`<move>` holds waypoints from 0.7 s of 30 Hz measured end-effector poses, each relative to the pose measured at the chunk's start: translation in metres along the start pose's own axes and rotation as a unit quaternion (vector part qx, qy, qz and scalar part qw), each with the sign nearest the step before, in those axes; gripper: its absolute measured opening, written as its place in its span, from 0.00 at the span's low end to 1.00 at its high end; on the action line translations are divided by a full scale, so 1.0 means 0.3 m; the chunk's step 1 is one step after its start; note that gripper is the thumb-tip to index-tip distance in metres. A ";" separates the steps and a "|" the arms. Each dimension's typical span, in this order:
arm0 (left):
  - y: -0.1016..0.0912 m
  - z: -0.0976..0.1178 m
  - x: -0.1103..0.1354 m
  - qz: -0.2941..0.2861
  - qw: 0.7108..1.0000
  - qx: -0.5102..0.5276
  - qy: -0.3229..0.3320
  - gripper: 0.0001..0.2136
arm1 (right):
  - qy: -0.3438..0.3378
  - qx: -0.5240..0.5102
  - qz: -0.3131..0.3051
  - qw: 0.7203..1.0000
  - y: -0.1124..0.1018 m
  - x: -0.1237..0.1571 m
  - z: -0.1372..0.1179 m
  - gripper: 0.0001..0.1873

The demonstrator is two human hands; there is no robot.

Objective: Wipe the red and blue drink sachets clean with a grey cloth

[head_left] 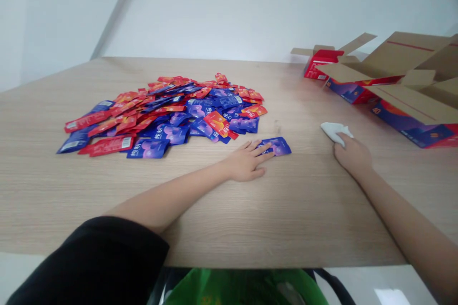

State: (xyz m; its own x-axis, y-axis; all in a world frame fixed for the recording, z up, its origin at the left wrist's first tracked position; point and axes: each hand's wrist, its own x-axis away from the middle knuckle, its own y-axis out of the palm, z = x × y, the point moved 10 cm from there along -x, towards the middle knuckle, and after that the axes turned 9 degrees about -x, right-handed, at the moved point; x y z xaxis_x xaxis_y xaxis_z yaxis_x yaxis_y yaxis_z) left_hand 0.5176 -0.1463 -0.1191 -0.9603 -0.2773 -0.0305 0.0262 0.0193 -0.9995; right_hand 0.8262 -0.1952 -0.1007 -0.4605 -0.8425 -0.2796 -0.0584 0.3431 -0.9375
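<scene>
My left hand (247, 161) lies flat on the wooden table (250, 209), fingers stretched out, with the fingertips resting on a single blue and purple sachet (278, 146). Just left of it spreads a big heap of red and blue sachets (164, 114). My right hand (352, 156) is further right, fingers curled over a crumpled white tissue (334, 130) that it presses to the tabletop.
Open cardboard cartons with red and blue printing (397, 81) stand at the back right, with a smaller open red box (320, 63) beside them. A green bag (246, 288) shows below the table's near edge. A white wall lies behind.
</scene>
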 end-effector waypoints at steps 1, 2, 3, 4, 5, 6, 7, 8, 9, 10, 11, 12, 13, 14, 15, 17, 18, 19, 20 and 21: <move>-0.003 0.002 0.035 -0.003 1.000 0.007 0.000 0.29 | -0.013 -0.004 -0.002 1.000 0.003 0.017 -0.033 0.27; -0.004 0.002 0.067 -0.007 1.000 0.013 -0.004 0.29 | -0.025 -0.009 -0.002 1.000 0.007 0.034 -0.067 0.27; -0.006 -0.002 0.097 -0.009 1.000 0.017 -0.010 0.28 | -0.036 -0.013 0.000 0.999 0.011 0.051 -0.101 0.27; -0.008 -0.006 0.126 -0.009 1.000 0.019 -0.017 0.28 | -0.047 -0.016 0.003 0.999 0.015 0.070 -0.137 0.27; -0.012 -0.010 0.152 -0.005 1.000 0.019 -0.023 0.28 | -0.059 -0.020 0.006 0.998 0.021 0.090 -0.174 0.27; -0.017 -0.012 0.178 0.001 0.999 0.019 -0.027 0.28 | -0.072 -0.023 0.008 0.997 0.027 0.111 -0.214 0.27; -0.023 -0.014 0.204 0.007 0.999 0.017 -0.030 0.28 | -0.089 -0.028 0.007 0.996 0.035 0.135 -0.257 0.26; -0.027 -0.015 0.230 0.010 0.999 0.017 -0.033 0.28 | -0.110 -0.033 0.005 0.993 0.043 0.162 -0.304 0.26; -0.030 -0.014 0.255 0.011 0.999 0.017 -0.034 0.28 | -0.136 -0.037 0.002 0.990 0.049 0.192 -0.354 0.26; -0.032 -0.014 0.281 0.009 0.999 0.018 -0.034 0.28 | -0.163 -0.041 0.001 0.986 0.052 0.225 -0.404 0.26; -0.034 -0.013 0.306 0.007 0.999 0.019 -0.036 0.28 | -0.189 -0.041 0.000 0.981 0.052 0.260 -0.453 0.26; -0.036 -0.011 0.329 0.005 0.999 0.021 -0.035 0.28 | -0.213 -0.039 0.000 0.976 0.050 0.294 -0.499 0.27; -0.039 -0.010 0.350 0.003 0.999 0.022 -0.035 0.28 | -0.233 -0.036 -0.001 0.972 0.046 0.327 -0.541 0.27; -0.041 -0.007 0.369 0.003 0.999 0.023 -0.033 0.27 | -0.248 -0.031 -0.001 0.968 0.041 0.356 -0.576 0.27; -0.043 -0.005 0.384 0.003 0.999 0.023 -0.032 0.27 | -0.257 -0.026 -0.004 0.966 0.037 0.381 -0.605 0.27; -0.048 -0.002 0.406 0.007 0.999 0.021 -0.034 0.28 | -0.269 -0.015 -0.009 0.963 0.027 0.417 -0.648 0.27; -0.052 -0.003 0.414 0.012 0.999 0.018 -0.043 0.28 | -0.272 -0.010 -0.010 0.962 0.021 0.429 -0.664 0.27; -0.057 -0.006 0.422 0.018 0.998 0.013 -0.056 0.29 | -0.274 -0.005 -0.010 0.962 0.014 0.437 -0.677 0.27; -0.061 -0.008 0.429 0.023 0.997 0.008 -0.071 0.29 | -0.275 -0.001 -0.011 0.961 0.008 0.442 -0.687 0.27; -0.063 -0.007 0.436 0.025 0.996 0.002 -0.083 0.29 | -0.273 0.002 -0.014 0.962 0.002 0.443 -0.695 0.28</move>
State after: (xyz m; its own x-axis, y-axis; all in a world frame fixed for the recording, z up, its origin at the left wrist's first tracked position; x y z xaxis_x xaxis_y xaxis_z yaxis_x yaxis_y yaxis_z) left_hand 0.3909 -0.1808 -0.1041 -0.8986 -0.4312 -0.0811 0.0737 0.0339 -0.9967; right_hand 0.5803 -0.2203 -0.0952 0.0759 -0.9446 -0.3193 -0.0594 0.3154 -0.9471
